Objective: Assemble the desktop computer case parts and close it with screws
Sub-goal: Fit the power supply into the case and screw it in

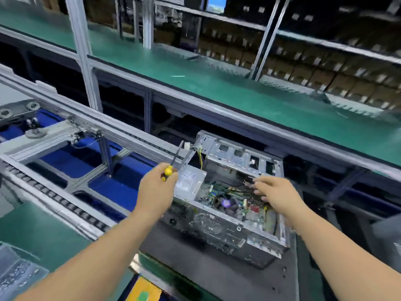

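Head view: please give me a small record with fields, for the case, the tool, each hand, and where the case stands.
case: open on top, no side panel on it, board and cables visible inside
tool: yellow-handled screwdriver, shaft pointing up and away
left hand: grips the screwdriver handle
right hand: fingers straight, reaching into the case over the board
power supply: silver box in the left part of the case
support: dark pallet on the conveyor line
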